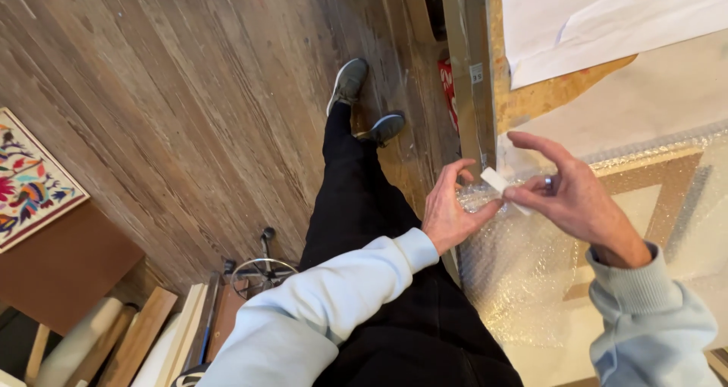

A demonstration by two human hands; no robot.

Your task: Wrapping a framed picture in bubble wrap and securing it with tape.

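Pinching a white tape strip [497,180] between both hands [455,212] [565,193] at three o'clock; bubble wrap [523,273] already over frame, corner unsealed.

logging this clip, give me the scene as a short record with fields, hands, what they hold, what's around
left hand: left hand pinches the bubble wrap at its corner
right hand: right hand holds a strip of white tape over that corner
wrapped item: framed picture under the wrap, lying flat
above it: white paper sheet
floor: wooden planks
far left: floral embroidered panel
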